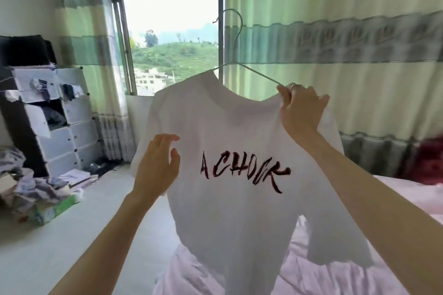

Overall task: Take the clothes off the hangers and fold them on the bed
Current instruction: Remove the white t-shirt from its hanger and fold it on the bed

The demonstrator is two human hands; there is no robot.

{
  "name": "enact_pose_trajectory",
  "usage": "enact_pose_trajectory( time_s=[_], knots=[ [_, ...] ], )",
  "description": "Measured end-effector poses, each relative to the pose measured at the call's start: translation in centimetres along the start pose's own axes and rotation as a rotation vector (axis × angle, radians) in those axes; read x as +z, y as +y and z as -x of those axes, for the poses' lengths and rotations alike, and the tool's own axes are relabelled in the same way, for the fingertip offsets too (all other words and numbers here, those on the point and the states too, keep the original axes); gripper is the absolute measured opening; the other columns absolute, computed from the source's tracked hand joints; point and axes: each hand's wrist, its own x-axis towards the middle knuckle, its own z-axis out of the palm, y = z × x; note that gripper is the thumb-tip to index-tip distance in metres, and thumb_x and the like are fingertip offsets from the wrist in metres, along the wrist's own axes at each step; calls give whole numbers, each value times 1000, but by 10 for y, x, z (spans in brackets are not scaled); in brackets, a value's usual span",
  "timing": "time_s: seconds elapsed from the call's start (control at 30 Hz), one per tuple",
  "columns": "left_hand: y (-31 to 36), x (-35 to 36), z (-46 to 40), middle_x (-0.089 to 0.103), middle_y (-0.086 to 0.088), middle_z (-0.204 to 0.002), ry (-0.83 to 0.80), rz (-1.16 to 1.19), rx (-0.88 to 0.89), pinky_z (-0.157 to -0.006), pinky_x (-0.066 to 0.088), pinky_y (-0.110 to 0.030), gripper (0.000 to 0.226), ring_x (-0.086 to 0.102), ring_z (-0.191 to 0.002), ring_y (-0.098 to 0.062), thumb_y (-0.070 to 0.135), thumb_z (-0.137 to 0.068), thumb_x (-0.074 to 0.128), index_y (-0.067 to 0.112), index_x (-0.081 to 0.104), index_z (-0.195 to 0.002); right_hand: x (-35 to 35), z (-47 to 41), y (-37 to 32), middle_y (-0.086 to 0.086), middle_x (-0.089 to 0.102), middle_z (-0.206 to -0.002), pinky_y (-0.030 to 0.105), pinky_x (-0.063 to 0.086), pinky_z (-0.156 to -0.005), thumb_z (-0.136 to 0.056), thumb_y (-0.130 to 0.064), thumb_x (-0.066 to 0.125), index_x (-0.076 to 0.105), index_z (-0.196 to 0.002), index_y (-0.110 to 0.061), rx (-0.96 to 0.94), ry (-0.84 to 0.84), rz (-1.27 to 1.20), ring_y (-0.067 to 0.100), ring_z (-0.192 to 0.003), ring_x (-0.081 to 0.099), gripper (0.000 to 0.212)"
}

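Right hand (302, 108) pinches the white T-shirt (230, 151) shoulder and wire hanger (233, 55), raised above the pink bed (407, 199). Left hand (158, 165), fingers loosely spread, hovers at the shirt's left edge, bare floor (84, 235) beside it.

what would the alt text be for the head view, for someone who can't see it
A person holds up a white T-shirt with dark red lettering, half off a wire hanger: the right hand pinches the shirt's shoulder and the hanger's arm, the left hand is open at the shirt's other edge. Below lies a pink bed; behind, a window between green curtains.
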Motion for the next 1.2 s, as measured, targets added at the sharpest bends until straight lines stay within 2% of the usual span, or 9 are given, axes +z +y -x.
enact_pose_trajectory(
  time_s=[0.23,0.33,0.47,0.6,0.73,0.93,1.07,1.13,1.2],
  knots=[
    [63,112,-15,51,-12,-128,-10,50,171,-93,40,-43,44,47,-116,-30,33,-92,40,9,45,-129,21,35,129,5,70,-95,37,24,-83,-99,-38,40,67,-99,-10,-33,-117,3,28,-93,56,39],
    [93,160,-13,54,-11,-130,-105,79,117,-95,39,-49,50,51,-117,-32,44,-96,41,11,47,-133,33,50,181,6,71,-93,36,22,-85,-97,-33,48,70,-96,-11,-25,-187,-96,29,-94,57,32],
    [128,214,-5,63,-11,-115,-198,181,-32,-91,40,-45,32,60,-100,-36,30,-98,45,12,58,-122,45,63,242,9,69,-83,38,29,-88,-94,-29,55,71,-88,-5,47,-347,-215,28,-85,59,29],
    [145,261,10,66,-8,-105,-286,308,-167,-94,40,-46,25,60,-95,-31,25,-98,46,11,66,-107,51,76,294,-6,40,-54,24,33,-60,-91,-25,60,40,-48,-11,144,-619,-355,10,-53,41,49],
    [149,285,28,65,-1,-102,-366,269,-188,-85,38,-38,21,59,-97,-25,23,-97,48,17,67,-104,63,104,327,-5,37,-58,17,32,-54,-91,-25,59,40,-51,-9,282,-803,-419,5,-53,36,48],
    [134,305,46,61,-3,-79,-446,183,17,-77,39,-40,26,60,-69,-33,27,-93,51,15,72,-101,74,116,335,-3,21,-51,30,26,-53,-92,-30,57,20,-50,-17,341,-692,-496,10,-49,21,57],
    [139,313,53,57,1,-78,-485,179,119,-75,34,-35,26,53,-65,-27,26,-90,51,15,73,-96,81,114,309,-4,31,-44,20,32,-50,-91,-26,59,32,-45,-14,204,-638,-471,9,-41,36,55],
    [138,318,51,53,7,-75,-465,246,60,-79,35,-37,20,56,-68,-26,24,-91,56,14,73,-92,91,120,304,7,64,-69,26,44,-64,-90,-34,59,67,-71,-3,158,-893,-368,11,-64,59,38],
    [132,321,51,49,14,-71,-463,313,-15,-82,36,-38,13,56,-70,-21,18,-89,63,11,74,-89,98,128,298,0,69,-107,26,45,-85,-88,-42,60,70,-109,-14,136,-1108,-283,12,-97,62,37]
  ],
)
